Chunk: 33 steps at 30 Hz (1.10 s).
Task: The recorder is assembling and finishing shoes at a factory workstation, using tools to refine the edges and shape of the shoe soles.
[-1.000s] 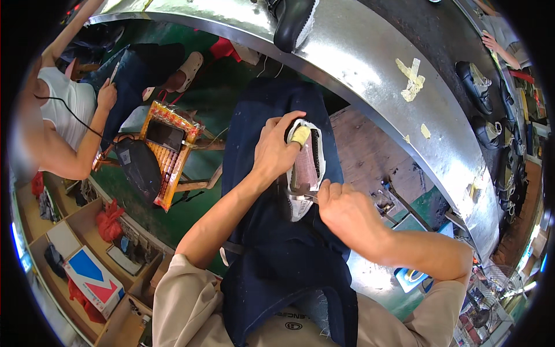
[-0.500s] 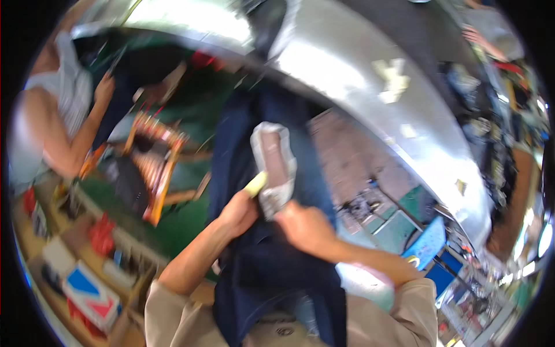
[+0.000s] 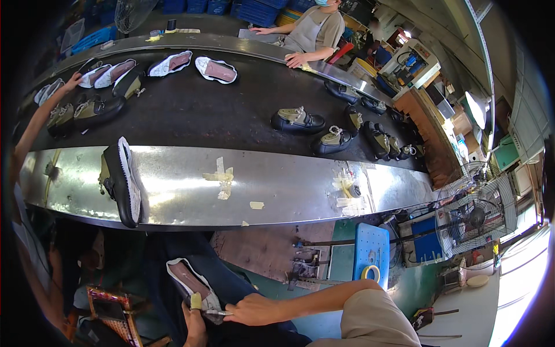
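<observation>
On my dark-clothed lap lies a white shoe upper (image 3: 182,280) with a brownish-pink sole board, tilted with its far end to the upper left. My left hand (image 3: 195,328) grips its near end from the left; a yellow wrap (image 3: 196,301), seemingly on the thumb, presses on its edge. My right hand (image 3: 252,309) is closed around a slim, pale tool (image 3: 216,313), whose tip touches the near end of the upper. What kind of tool it is cannot be made out. Ahead, a black-soled shoe (image 3: 122,184) stands on edge on the metal ledge.
Beyond the metal ledge (image 3: 277,191) a dark conveyor belt (image 3: 214,118) carries white uppers (image 3: 216,70) and several black-and-olive shoes (image 3: 298,120). A co-worker (image 3: 315,29) sits across it; another person's arm (image 3: 43,121) reaches in at left. A blue stool (image 3: 371,254) and a fan (image 3: 477,217) stand right.
My view has swung up and to the right, bringing in the belt and its shoes. Both hands remain at the near end of the white upper, which now sits lower in the picture.
</observation>
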Each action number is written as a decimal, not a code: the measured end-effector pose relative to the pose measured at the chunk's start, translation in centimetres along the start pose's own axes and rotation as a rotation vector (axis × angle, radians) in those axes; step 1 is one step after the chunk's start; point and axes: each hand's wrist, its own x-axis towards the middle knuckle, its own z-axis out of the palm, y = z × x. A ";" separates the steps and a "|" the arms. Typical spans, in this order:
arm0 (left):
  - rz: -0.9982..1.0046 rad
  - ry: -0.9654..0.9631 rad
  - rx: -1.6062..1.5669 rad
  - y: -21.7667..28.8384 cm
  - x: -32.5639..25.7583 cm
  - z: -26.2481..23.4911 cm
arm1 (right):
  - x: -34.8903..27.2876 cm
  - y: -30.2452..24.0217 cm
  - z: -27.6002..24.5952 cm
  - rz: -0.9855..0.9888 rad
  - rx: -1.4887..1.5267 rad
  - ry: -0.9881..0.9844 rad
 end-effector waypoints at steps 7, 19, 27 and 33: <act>0.098 -0.065 0.008 -2.7 -4.9 -1.5 | -0.7 1.2 2.1 -0.184 0.155 0.166; 0.342 -0.103 0.320 -1.5 -5.5 1.7 | 2.7 1.7 -4.1 -0.066 -0.200 0.049; 0.111 -0.203 0.790 5.3 -7.5 1.1 | 2.8 2.1 -7.2 0.012 -0.313 0.150; 0.599 -0.071 0.466 3.1 0.5 -1.0 | 5.0 1.4 0.1 0.191 -0.181 0.238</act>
